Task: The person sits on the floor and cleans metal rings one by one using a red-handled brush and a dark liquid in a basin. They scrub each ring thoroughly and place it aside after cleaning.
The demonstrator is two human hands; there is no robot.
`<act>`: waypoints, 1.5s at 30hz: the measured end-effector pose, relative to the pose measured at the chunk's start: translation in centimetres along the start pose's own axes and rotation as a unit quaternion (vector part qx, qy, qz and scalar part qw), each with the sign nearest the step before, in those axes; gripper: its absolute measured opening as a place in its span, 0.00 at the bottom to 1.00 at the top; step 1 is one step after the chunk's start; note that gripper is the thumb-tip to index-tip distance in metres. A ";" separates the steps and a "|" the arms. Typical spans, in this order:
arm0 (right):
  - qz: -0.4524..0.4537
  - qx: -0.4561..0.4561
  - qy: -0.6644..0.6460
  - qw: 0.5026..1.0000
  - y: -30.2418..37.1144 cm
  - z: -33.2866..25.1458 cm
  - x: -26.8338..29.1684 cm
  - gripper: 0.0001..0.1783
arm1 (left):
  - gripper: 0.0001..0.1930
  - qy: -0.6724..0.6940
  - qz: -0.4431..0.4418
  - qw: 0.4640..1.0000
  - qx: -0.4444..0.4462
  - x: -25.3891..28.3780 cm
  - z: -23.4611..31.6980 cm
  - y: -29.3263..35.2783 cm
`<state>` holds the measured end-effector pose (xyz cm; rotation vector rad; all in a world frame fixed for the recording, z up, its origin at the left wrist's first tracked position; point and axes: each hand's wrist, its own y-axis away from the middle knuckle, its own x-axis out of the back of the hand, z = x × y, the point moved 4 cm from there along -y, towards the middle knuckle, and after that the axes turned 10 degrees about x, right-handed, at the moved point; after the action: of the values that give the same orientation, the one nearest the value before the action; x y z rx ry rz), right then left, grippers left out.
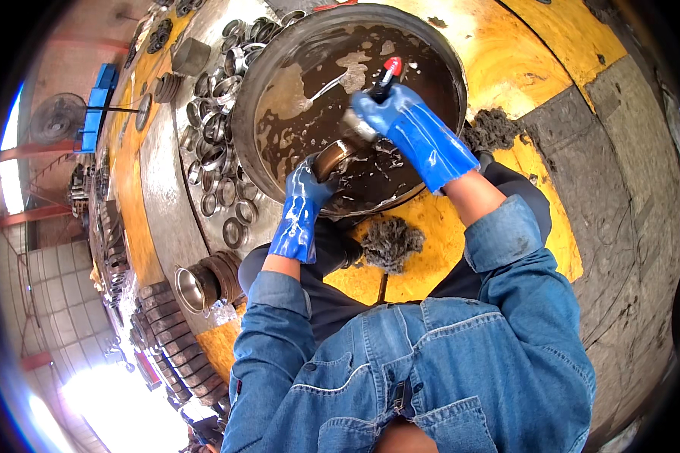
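Note:
In front of me stands a large round basin (pixel 243 124) of dark brown, foamy liquid. My left hand (pixel 302 187), in a wet blue rubber glove, grips a brownish metal ring (pixel 331 160) low over the near left part of the liquid. Closed round the black handle of a brush (pixel 392 68) with a red end is my right hand (pixel 391 112), gloved the same way. The brush's pale, motion-blurred head is close to the ring's upper right side; whether they touch is unclear. A long whitish streak (pixel 327 87) shows on the liquid beyond the ring.
Many metal rings (pixel 217 128) lie piled against the basin's left side. Stacked round parts (pixel 204 285) stand near my left knee. Grey shaggy clumps (pixel 393 243) sit between my legs and another clump (pixel 493 130) right of the basin. Yellow and grey sheets (pixel 536 45) cover the floor.

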<state>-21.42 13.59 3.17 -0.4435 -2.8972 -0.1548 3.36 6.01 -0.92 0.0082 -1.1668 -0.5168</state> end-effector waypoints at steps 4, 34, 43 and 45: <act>-0.059 -0.049 0.066 0.995 0.6 -2.9 -3.4 0.27 | 0.35 -0.052 0.011 0.998 0.018 0.2 0.0 0.2; -0.039 -0.011 0.022 0.999 1.7 -3.2 -2.0 0.28 | 0.31 -0.076 0.045 0.995 -0.051 -0.1 0.9 -1.0; 0.064 -0.069 0.193 0.977 -0.6 4.0 1.2 0.27 | 0.34 -0.049 0.022 0.998 -0.033 0.6 2.2 -0.1; 0.020 0.048 -0.103 0.993 -0.6 4.3 0.7 0.24 | 0.34 -0.044 0.009 0.999 -0.022 0.6 3.0 -0.4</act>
<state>-23.07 13.76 -0.88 -0.5281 -3.0782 0.0380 0.74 6.16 0.69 -0.0637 -1.2396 -0.5302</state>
